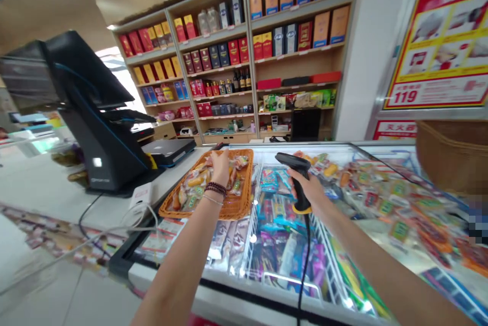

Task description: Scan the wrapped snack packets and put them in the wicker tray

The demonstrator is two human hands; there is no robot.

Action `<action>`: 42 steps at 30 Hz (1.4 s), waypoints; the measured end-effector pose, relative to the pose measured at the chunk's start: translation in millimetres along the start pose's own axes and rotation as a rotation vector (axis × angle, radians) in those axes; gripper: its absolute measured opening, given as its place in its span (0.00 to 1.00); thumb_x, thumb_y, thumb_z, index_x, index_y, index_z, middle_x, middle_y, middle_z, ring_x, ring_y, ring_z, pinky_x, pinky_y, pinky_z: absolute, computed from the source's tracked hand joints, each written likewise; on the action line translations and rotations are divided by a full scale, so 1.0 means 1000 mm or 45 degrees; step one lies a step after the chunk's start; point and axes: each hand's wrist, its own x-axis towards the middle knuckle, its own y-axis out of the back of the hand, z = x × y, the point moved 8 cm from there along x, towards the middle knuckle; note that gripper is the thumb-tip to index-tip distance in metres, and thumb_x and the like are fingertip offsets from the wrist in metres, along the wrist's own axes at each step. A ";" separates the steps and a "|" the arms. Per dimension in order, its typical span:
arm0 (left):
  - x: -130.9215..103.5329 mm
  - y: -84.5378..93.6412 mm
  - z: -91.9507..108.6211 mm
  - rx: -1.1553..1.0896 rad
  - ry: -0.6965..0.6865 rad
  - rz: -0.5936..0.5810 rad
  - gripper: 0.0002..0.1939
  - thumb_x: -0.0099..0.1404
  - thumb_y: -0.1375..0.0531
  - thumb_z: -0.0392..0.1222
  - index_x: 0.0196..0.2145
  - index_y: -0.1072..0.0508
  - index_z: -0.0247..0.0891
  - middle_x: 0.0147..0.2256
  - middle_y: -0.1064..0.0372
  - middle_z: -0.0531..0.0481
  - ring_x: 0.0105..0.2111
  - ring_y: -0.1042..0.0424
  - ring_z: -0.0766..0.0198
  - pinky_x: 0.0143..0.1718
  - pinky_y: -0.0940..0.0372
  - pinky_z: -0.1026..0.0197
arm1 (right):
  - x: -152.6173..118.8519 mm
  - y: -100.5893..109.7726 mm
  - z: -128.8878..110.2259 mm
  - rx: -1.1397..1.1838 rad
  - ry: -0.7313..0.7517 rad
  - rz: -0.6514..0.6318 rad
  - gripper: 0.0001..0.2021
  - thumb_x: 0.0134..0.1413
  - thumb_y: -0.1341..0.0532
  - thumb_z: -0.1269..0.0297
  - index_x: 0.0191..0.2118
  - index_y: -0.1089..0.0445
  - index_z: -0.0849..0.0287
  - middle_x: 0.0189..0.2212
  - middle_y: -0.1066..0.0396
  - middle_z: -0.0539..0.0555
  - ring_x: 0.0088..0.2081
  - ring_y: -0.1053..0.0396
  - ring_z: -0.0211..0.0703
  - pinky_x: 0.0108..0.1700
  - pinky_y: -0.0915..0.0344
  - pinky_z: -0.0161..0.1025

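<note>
My right hand is wrapped round the grip of a black barcode scanner with a yellow base end. Its head points left, and a black cable hangs from the grip. My left hand, with beaded bracelets at the wrist, reaches over an orange wicker basket to its far side. A small dark thing shows at its fingertips; the fingers themselves are too hidden to read. Several wrapped snacks lie in the basket, which rests on the glass top of a chest freezer.
Wrapped ice creams fill wire baskets inside the freezer. More packaged snacks spread over its right side. At left stand a black checkout terminal and a white power strip with cables. Shelves of boxed goods line the back wall.
</note>
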 end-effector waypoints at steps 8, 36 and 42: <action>-0.116 -0.178 -0.038 0.292 -0.310 -0.651 0.13 0.59 0.37 0.33 0.43 0.23 0.39 0.48 0.27 0.41 0.52 0.29 0.53 0.61 0.37 0.49 | -0.021 0.149 -0.047 0.014 0.162 0.460 0.21 0.37 0.26 0.48 0.29 0.33 0.56 0.19 0.35 0.45 0.16 0.40 0.33 0.16 0.43 0.33; -0.210 -0.229 -0.132 0.440 -0.048 -1.009 0.19 0.55 0.34 0.32 0.45 0.26 0.42 0.39 0.24 0.44 0.47 0.26 0.50 0.55 0.33 0.49 | -0.028 0.163 -0.005 -0.200 0.106 0.475 0.20 0.44 0.31 0.46 0.24 0.37 0.54 0.17 0.36 0.46 0.15 0.39 0.35 0.17 0.43 0.36; -0.203 -0.185 -0.136 -0.124 0.449 -1.012 0.24 0.51 0.27 0.43 0.46 0.25 0.41 0.43 0.24 0.47 0.40 0.24 0.61 0.45 0.29 0.57 | -0.027 0.154 0.002 -0.253 0.076 0.366 0.20 0.41 0.30 0.44 0.26 0.34 0.55 0.16 0.35 0.46 0.15 0.39 0.37 0.17 0.44 0.36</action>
